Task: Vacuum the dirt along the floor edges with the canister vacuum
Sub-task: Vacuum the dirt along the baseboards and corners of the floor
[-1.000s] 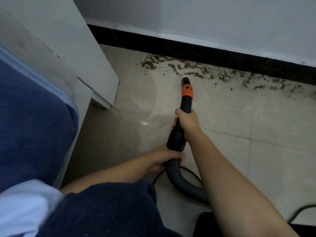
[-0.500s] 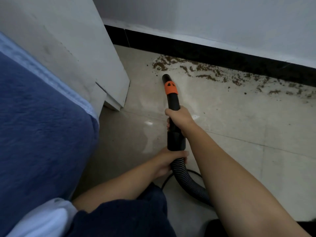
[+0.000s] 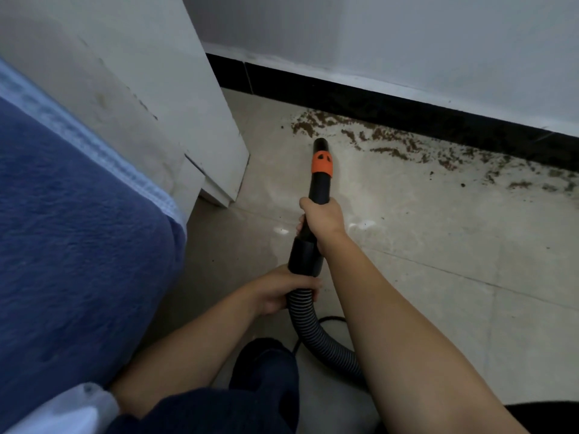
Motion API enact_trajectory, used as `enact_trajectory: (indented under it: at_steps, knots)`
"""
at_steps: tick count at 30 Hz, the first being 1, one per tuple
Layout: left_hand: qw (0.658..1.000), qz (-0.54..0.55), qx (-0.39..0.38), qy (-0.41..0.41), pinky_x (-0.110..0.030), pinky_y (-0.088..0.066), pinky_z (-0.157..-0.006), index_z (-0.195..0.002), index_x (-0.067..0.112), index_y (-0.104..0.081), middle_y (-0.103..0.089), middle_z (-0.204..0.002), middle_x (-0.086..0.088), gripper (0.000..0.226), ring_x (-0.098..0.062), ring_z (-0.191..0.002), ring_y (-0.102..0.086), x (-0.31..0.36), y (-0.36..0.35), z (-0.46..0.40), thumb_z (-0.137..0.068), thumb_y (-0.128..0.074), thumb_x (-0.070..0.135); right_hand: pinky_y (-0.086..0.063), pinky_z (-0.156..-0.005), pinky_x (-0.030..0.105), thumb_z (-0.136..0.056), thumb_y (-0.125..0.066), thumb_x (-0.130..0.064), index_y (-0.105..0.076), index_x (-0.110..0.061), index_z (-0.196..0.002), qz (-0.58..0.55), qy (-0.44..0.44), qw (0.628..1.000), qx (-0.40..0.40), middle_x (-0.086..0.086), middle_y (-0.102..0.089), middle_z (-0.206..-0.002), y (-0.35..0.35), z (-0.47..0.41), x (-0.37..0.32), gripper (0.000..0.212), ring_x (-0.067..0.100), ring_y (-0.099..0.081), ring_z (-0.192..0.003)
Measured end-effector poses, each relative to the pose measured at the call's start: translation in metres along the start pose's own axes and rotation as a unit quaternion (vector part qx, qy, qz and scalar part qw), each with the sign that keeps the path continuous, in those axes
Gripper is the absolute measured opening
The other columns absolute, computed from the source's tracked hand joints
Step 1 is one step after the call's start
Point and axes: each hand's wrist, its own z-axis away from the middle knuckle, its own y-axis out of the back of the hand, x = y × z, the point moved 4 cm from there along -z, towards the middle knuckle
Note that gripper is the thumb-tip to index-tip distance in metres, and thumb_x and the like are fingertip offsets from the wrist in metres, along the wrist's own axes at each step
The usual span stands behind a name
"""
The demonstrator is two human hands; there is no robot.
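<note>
A black vacuum nozzle (image 3: 320, 183) with an orange band (image 3: 321, 164) points at the floor near the wall. My right hand (image 3: 322, 216) grips the nozzle tube just below the band. Lower down, my left hand (image 3: 282, 292) holds the ribbed grey hose (image 3: 316, 333) where it joins the black cuff. Brown dirt (image 3: 388, 142) lies scattered along the black skirting (image 3: 407, 111); the nozzle tip sits just short of its left end. The canister itself is out of view.
A white cabinet panel (image 3: 194, 120) stands left of the nozzle, its foot on the beige tile floor (image 3: 438, 245). A blue blanket (image 3: 72, 245) fills the left side. My dark-clad knee (image 3: 263, 371) is at the bottom, with a thin black cord (image 3: 332, 319) by the hose.
The nozzle has swung left along the wall toward the left end of the dirt line. Both hands keep their holds on tube and hose.
</note>
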Motion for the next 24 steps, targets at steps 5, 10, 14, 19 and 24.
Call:
enact_trajectory:
  at_steps: [5, 10, 14, 19, 24]
  knots:
    - [0.999, -0.039, -0.033, 0.008, -0.02, -0.05, -0.055, -0.076, 0.005, -0.055, -0.058, -0.06, -0.005, 0.017, -0.01, -0.053, -0.058, 0.008, -0.006, -0.009, -0.086, -0.054, -0.009, -0.046, -0.05, 0.029, -0.085, -0.056, -0.011, -0.047, -0.011, -0.096, -0.03, -0.001, 0.998, 0.064, 0.006, -0.05, -0.063, 0.022, -0.005, 0.002, 0.014, 0.017, -0.049, -0.045]
    - [0.998, -0.038, -0.049, 0.011, -0.021, -0.051, -0.057, -0.077, 0.006, -0.057, -0.06, -0.061, -0.004, 0.015, -0.011, -0.056, -0.059, 0.012, -0.008, -0.014, -0.086, -0.056, -0.006, -0.046, -0.051, 0.029, -0.085, -0.056, -0.01, -0.046, -0.01, -0.094, -0.019, 0.002, 0.997, 0.069, 0.006, -0.049, -0.061, 0.026, -0.009, -0.003, 0.014, 0.018, -0.049, -0.045]
    - [1.0, -0.002, -0.024, 0.001, -0.022, -0.048, -0.058, -0.076, 0.008, -0.057, -0.061, -0.056, 0.0, 0.015, -0.008, -0.052, -0.059, 0.005, -0.009, -0.013, -0.087, -0.056, -0.002, -0.048, -0.055, 0.032, -0.083, -0.057, -0.011, -0.047, -0.011, -0.093, 0.041, 0.012, 0.999, 0.025, 0.008, -0.052, -0.062, 0.008, -0.012, -0.006, 0.014, 0.021, -0.051, -0.046]
    - [0.999, 0.049, -0.02, -0.007, -0.024, -0.047, -0.065, -0.079, 0.007, -0.058, -0.061, -0.062, -0.002, 0.014, -0.009, -0.056, -0.059, 0.003, -0.006, -0.008, -0.089, -0.053, -0.002, -0.046, -0.05, 0.029, -0.084, -0.057, -0.01, -0.046, -0.008, -0.097, 0.094, 0.02, 0.995, -0.028, 0.011, -0.053, -0.065, -0.011, -0.012, -0.007, 0.018, 0.022, -0.051, -0.047]
    - [0.999, 0.049, -0.004, -0.012, -0.021, -0.047, -0.061, -0.075, 0.006, -0.057, -0.061, -0.06, -0.001, 0.016, -0.01, -0.056, -0.058, 0.013, 0.004, -0.005, -0.089, -0.052, 0.0, -0.046, -0.05, 0.03, -0.085, -0.058, -0.01, -0.045, -0.014, -0.083, 0.084, 0.011, 0.995, -0.052, 0.01, -0.052, -0.063, -0.024, -0.016, -0.016, 0.014, 0.022, -0.05, -0.047]
